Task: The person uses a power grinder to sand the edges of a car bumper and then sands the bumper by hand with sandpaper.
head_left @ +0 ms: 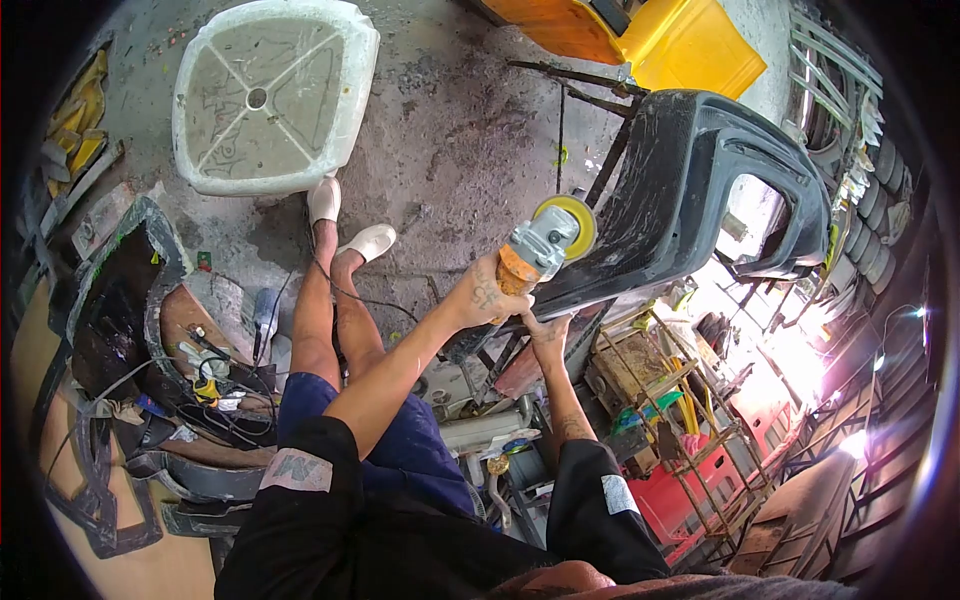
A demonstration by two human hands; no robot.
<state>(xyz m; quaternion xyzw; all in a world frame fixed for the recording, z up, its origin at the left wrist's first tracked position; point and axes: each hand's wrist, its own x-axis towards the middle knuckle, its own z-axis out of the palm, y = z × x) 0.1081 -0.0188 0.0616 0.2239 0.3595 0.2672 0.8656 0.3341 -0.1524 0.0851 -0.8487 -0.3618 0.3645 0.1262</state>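
My left hand (pixel 484 297) is wrapped round the orange body of an angle grinder (pixel 541 247), which has a grey metal head. Its yellow disc (pixel 571 226) lies close over the near end of a large black molded panel (pixel 640 205), shaped like a car bumper with a big opening on the right. Right beside the grinder, my right hand (pixel 548 335) closes on the panel's lower edge, its thumb towards my left hand and its other fingers partly hidden. A dark cord (pixel 375 303) runs across the floor to the left of the grinder.
Dark metal bars (pixel 605 170) stand under the panel. A white plastic stool (pixel 352 110) is at the upper left, above my feet. Black molded pieces and tools clutter the left. A rusty metal frame (pixel 690 425) and red crates (pixel 700 490) stand at the lower right.
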